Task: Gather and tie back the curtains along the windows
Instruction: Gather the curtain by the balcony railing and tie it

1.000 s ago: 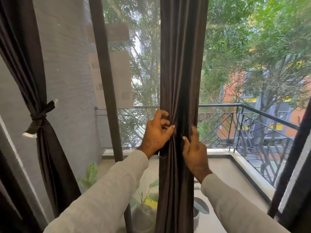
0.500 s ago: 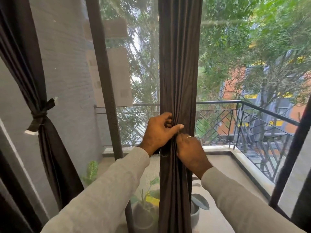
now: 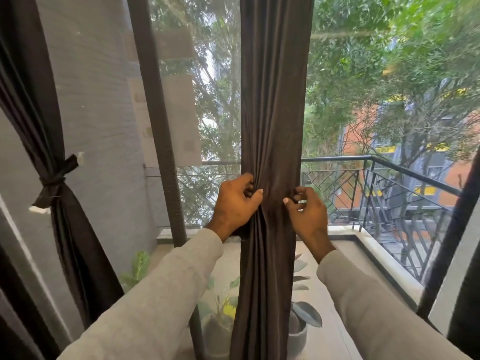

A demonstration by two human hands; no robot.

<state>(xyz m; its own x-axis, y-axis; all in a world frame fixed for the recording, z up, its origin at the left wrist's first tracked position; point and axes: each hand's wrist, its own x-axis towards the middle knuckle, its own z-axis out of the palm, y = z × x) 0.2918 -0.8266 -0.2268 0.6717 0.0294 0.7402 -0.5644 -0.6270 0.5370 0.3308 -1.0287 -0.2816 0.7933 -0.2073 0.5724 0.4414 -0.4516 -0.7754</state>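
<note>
Landmark: the middle curtain (image 3: 272,126), a dark gathered column hanging straight down the centre of the window.

Near: grey sleeves reach in from both sides of it. The left hand (image 3: 235,206) sits on the curtain's left edge at about railing height, fingers (image 3: 249,181) curled round a bunch of folds, thumb pressed on the front. It grips the cloth, which is pinched in just below that hold. The right hand (image 3: 307,213) is just right of the curtain's centre line, fingers bent and loosely spread, thumb tip near or on the fabric. Cannot tell if it really holds any cloth; it looks like no firm grip.

Step in hand, my read: gathering stage on this panel. It is bunched but not tied, and no tie band shows on it.

Next move calls for: right hand closing on the right edge so the whole width is squeezed into one bundle, then a band or strip wrapped round at the pinch. None is visible near the hands, so it may need finding first.

Further left of the middle curtain: a window frame post (image 3: 158,126), then the left curtain (image 3: 52,126), already cinched with a dark knotted tie (image 3: 53,181), so that one is done. At far right, the edge of another dark curtain (image 3: 465,281), state unclear.

Beyond the glass: potted plants (image 3: 218,307) at the curtain's foot, a balcony railing (image 3: 376,178), trees.
</note>
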